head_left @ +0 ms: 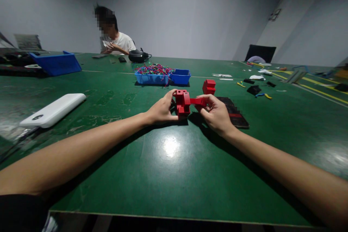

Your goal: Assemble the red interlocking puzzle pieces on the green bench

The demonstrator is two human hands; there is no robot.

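Near the middle of the green table [174, 174], my left hand [163, 108] grips a red block-shaped part [182, 103] with holes in its top, thumb at the near side and fingers at the far side. From the right, my right hand [214, 114] pinches a thin red piece [198, 101] whose left end meets the block. Whether the two are joined I cannot tell. Just beyond my right hand stands another red block [209, 86]. A dark flat phone-like slab [236, 116] lies beside that hand, partly covered by it.
A blue bin of coloured wires [153, 78] and a smaller blue bin [181, 77] stand ahead. At left are a white power bank [54, 110] with a cable and a large blue tray [57, 63]. Pliers [263, 95] and scraps lie right. A person [116, 41] sits across the table.
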